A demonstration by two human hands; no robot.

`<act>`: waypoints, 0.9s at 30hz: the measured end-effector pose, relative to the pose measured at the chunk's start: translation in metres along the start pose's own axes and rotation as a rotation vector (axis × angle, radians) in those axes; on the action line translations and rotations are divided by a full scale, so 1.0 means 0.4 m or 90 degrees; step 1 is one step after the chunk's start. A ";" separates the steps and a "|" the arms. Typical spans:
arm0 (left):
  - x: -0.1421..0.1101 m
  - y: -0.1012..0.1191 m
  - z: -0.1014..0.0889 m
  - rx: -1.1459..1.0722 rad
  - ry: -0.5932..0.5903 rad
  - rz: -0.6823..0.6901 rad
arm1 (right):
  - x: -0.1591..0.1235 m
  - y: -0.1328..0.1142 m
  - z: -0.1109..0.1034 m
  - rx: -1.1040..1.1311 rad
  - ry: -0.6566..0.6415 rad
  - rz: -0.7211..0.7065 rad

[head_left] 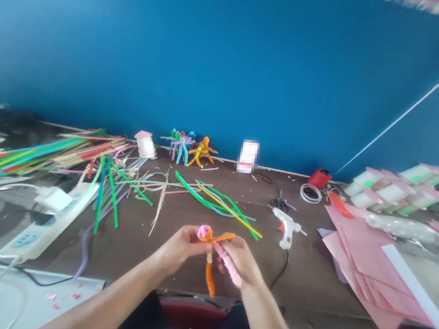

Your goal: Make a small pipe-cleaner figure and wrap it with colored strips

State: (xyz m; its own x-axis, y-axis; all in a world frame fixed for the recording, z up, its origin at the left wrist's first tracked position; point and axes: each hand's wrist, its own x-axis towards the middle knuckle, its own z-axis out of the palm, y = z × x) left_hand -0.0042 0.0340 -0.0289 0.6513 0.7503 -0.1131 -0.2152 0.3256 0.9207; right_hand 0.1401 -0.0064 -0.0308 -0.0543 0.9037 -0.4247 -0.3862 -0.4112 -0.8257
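A chenille-stem figure (209,245) sits pinched between our hands, held steady above the wooden workbench (135,254): our left hand (181,248) clamps its fingers at the pink loop (205,232), our right hand (239,261) closes on the pink limb (235,276), a white hot glue gun (285,227) nearby.

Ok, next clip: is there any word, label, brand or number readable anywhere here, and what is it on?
Nothing can be read.
White card by the wall: pixelated, unreadable.
Power strip and glue gun: any marks too small to read.
Pipe-cleaner figure: no text visible.
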 end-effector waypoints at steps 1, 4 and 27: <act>0.001 -0.005 0.000 -0.004 0.014 0.008 | 0.004 0.007 -0.001 0.021 -0.006 0.023; 0.002 -0.016 -0.001 -0.015 0.033 0.023 | 0.015 0.018 -0.010 0.039 -0.026 0.063; 0.063 -0.039 0.012 0.000 0.179 0.021 | 0.014 0.082 -0.031 -0.253 0.124 -0.291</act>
State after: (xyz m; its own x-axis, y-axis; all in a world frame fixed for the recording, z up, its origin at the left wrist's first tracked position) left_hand 0.0190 0.0450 -0.0446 0.4165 0.8907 -0.1820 -0.2337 0.2984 0.9254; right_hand 0.1387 -0.0162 -0.0649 0.2183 0.9755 -0.0263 0.0424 -0.0364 -0.9984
